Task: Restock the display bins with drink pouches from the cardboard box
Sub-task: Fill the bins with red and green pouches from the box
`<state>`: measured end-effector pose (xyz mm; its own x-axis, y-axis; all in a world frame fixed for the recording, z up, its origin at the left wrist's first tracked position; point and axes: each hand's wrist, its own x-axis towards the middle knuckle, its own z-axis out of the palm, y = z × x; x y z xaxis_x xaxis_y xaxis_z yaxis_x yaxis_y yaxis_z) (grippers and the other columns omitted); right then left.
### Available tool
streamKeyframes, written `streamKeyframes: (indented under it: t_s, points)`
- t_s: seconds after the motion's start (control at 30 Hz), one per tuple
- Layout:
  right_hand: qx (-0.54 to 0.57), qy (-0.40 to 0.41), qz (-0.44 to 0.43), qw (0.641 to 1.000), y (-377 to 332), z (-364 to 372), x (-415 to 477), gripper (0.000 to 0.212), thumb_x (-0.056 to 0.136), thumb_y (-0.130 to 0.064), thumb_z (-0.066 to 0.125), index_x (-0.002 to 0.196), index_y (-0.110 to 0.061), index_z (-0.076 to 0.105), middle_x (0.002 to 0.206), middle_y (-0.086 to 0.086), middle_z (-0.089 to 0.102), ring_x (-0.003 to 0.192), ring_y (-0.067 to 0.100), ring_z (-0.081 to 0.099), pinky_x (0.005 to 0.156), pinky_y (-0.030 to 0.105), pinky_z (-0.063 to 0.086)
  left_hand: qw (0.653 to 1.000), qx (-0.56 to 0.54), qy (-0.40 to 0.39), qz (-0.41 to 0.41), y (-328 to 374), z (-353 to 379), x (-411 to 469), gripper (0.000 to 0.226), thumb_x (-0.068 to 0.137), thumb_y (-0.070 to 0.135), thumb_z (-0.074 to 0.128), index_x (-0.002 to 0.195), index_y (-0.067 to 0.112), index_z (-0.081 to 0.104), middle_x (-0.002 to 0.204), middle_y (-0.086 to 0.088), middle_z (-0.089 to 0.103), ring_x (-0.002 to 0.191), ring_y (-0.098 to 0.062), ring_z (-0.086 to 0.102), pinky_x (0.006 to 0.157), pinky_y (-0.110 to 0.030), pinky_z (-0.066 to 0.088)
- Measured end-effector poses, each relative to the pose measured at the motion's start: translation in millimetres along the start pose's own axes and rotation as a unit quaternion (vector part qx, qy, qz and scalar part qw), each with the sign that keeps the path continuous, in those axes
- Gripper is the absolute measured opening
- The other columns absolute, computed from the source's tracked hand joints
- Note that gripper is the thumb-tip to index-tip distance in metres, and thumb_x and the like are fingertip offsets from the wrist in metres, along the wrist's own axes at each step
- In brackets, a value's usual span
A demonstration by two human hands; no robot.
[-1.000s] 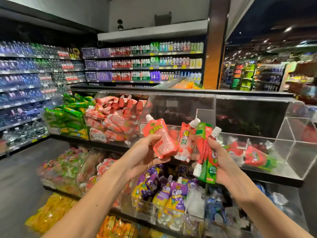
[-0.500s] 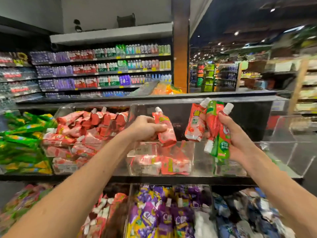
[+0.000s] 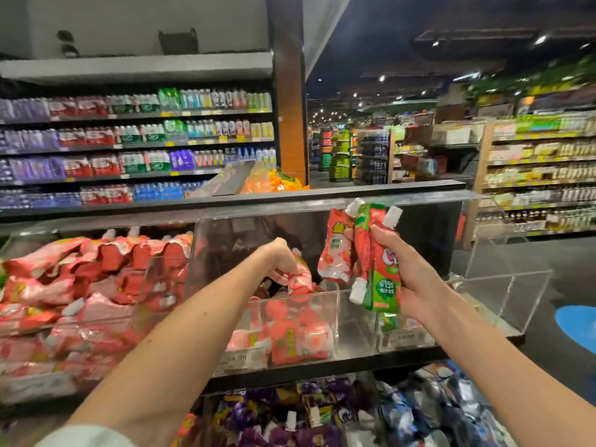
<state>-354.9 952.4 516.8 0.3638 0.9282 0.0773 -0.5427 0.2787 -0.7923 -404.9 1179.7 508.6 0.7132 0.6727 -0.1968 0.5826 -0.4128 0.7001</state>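
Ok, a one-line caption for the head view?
Left hand holds a red pouch inside the clear bin; right hand grips more pouches.

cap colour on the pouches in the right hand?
White: the plastic screw caps on the red-and-green drink pouches; head view shows it best.

The left forearm [image 3: 180,343] is bare and reaches from the lower left up toward the centre, with a pale sleeve [image 3: 84,437] at its upper end. The left hand [image 3: 282,259] is turned knuckles up, the wrist dipped, its fingers curled down round a red pouch [image 3: 300,277]. The right forearm [image 3: 503,359], also bare, rises from the lower right. The right hand [image 3: 411,275] is held higher than the left and well apart from it, and grips a bundle of pouches [image 3: 375,262] upright, thumb pressed across the front.
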Motion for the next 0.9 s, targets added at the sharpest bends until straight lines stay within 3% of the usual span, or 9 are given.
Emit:
streamKeyframes:
  t_s: [0.07, 0.1, 0.23, 0.37, 0.5, 0.6, 0.67, 0.8, 0.9]
  points:
    - [0.0, 0.003, 0.004, 1.0, 1, -1, 2, 0.067, 0.031, -0.027, 0.102, 0.091, -0.007, 0.08, 0.097, 0.018, 0.075, 0.082, 0.029, 0.075, 0.07, 0.041, 0.062, 0.998, 0.039, -0.039, -0.021, 3, 8, 6, 0.017, 0.09, 0.005, 0.071, 0.095, 0.0, 0.056, 0.099, -0.014, 0.067, 0.096, -0.028, 0.068, 0.091, -0.042, 0.057]
    - [0.002, 0.006, 0.004, 1.0, 2, -3, 3, 0.061, 0.035, -0.026, 0.1, 0.09, -0.007, 0.08, 0.098, 0.018, 0.075, 0.083, 0.029, 0.075, 0.07, 0.041, 0.062, 0.996, 0.058, -0.053, -0.029, 3, 13, 9, 0.018, 0.091, 0.007, 0.069, 0.086, 0.004, 0.053, 0.091, -0.012, 0.063, 0.092, -0.027, 0.066, 0.091, -0.041, 0.057]
    - [-0.028, 0.019, 0.001, 0.999, 5, -6, 2, 0.037, 0.054, -0.033, 0.088, 0.084, -0.01, 0.082, 0.098, 0.014, 0.076, 0.083, 0.026, 0.075, 0.07, 0.037, 0.062, 0.98, 0.172, -0.079, -0.054, 1, 24, 14, 0.024, 0.093, 0.025, 0.07, 0.088, 0.011, 0.051, 0.079, -0.005, 0.058, 0.061, -0.016, 0.057, 0.049, -0.02, 0.054]
    - [-0.025, 0.038, -0.005, 0.999, 5, -6, 1, 0.025, 0.071, -0.031, 0.069, 0.079, -0.012, 0.082, 0.093, 0.012, 0.076, 0.078, 0.024, 0.075, 0.07, 0.036, 0.063, 0.968, 0.249, -0.031, -0.019, -1, 26, 20, 0.047, 0.081, 0.031, 0.082, 0.113, 0.004, 0.06, 0.1, -0.008, 0.072, 0.082, -0.024, 0.073, 0.079, -0.036, 0.061]
    - [-0.02, 0.052, -0.001, 0.998, 5, -2, 2, 0.025, 0.072, -0.028, 0.069, 0.081, -0.008, 0.08, 0.092, 0.015, 0.076, 0.075, 0.027, 0.075, 0.068, 0.04, 0.062, 0.934, 0.342, 0.052, 0.086, -3, 16, 16, 0.058, 0.075, 0.037, 0.082, 0.122, 0.012, 0.059, 0.119, -0.008, 0.064, 0.103, -0.025, 0.065, 0.083, -0.033, 0.055]
    - [-0.011, 0.047, 0.004, 0.999, 4, 2, 3, 0.025, 0.073, -0.028, 0.07, 0.081, -0.006, 0.081, 0.093, 0.016, 0.076, 0.076, 0.028, 0.075, 0.071, 0.044, 0.061, 0.983, 0.029, 0.062, 0.169, 6, -12, -8, 0.013, 0.091, 0.018, 0.069, 0.103, 0.012, 0.067, 0.097, -0.01, 0.069, 0.074, -0.019, 0.064, 0.066, -0.031, 0.056]
    - [-0.006, 0.036, 0.012, 0.999, 5, 6, 5, 0.026, 0.075, -0.028, 0.069, 0.082, -0.006, 0.081, 0.093, 0.016, 0.076, 0.078, 0.028, 0.075, 0.075, 0.045, 0.06, 0.971, -0.168, -0.001, 0.172, 10, -31, -41, 0.011, 0.1, 0.02, 0.059, 0.103, 0.01, 0.063, 0.091, -0.014, 0.068, 0.071, -0.021, 0.067, 0.065, -0.034, 0.061]
    - [-0.027, 0.005, 0.025, 0.999, 12, 18, 16, 0.039, 0.065, -0.032, 0.086, 0.094, -0.006, 0.079, 0.105, 0.017, 0.074, 0.088, 0.03, 0.074, 0.083, 0.047, 0.059, 0.96, -0.181, -0.106, 0.186, 0, -51, -95, 0.046, 0.084, 0.041, 0.069, 0.116, 0.01, 0.058, 0.099, -0.01, 0.074, 0.087, -0.022, 0.071, 0.079, -0.038, 0.061]
    - [-0.043, 0.013, 0.028, 0.999, 21, 33, 31, 0.051, 0.064, -0.035, 0.084, 0.104, -0.007, 0.072, 0.103, 0.017, 0.074, 0.085, 0.028, 0.073, 0.083, 0.045, 0.057, 0.969, -0.14, -0.034, 0.203, -12, -50, -106, 0.054, 0.068, 0.036, 0.085, 0.108, 0.016, 0.056, 0.091, -0.005, 0.076, 0.079, -0.015, 0.07, 0.077, -0.036, 0.06]
